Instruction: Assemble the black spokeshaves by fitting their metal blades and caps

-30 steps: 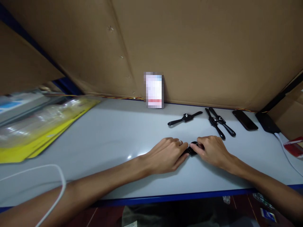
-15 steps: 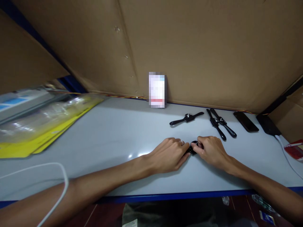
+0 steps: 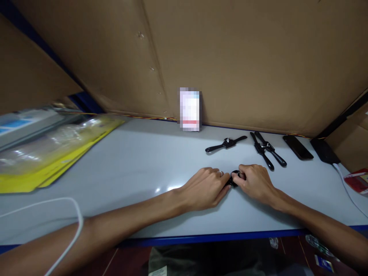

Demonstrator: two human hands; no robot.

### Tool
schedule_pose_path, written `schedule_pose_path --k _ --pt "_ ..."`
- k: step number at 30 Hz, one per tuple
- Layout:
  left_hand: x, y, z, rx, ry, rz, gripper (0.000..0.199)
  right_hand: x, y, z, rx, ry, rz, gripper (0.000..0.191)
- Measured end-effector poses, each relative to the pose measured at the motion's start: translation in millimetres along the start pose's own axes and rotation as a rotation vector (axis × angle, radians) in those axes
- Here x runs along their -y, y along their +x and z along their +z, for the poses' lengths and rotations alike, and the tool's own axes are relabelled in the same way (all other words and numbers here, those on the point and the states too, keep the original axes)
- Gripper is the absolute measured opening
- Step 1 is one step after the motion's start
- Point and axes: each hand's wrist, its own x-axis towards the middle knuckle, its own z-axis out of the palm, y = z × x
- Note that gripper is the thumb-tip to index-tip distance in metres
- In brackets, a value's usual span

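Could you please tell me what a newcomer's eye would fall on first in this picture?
First would probably be the bright, pixelated screen standing before the cardboard wall at the back of the table. Next, perhaps, come the left hand and right hand, both on a black tool nearer the camera. The yellow packaging at the left also stands out.

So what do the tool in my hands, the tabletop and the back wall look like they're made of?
Tool: glossy black, perhaps painted metal, going by its highlights; your left hand and right hand hide most of it.
Tabletop: smooth, semi-gloss pale grey, maybe laminate or painted metal; it reflects bright light spots.
Back wall: likely cardboard, matt brown with a visible crease.
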Motion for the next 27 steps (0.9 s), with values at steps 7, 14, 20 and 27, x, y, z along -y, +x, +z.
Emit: schedule_pose_path --k 7,14,20,27 --pt "0.5 -0.4 3.5 0.002 -0.003 -0.006 0.024 1.7 0.3 -0.5 0.002 -0.015 0.016 0.031" --pt "1.3 -0.3 4.8 -0.044 0.007 0.005 0.024 0.1 0.1 1.8 -0.017 0.003 0.024 0.030" --pt "-0.6 0.2 2.1 0.002 0.003 -0.018 0.023 0.0 1.7 0.9 -0.017 0.029 0.023 0.030" --pt "0.0 -0.5 -3.4 0.027 -0.013 0.007 0.025 -6.1 -1.7 -13.1 0.101 -0.008 -0.049 0.040"
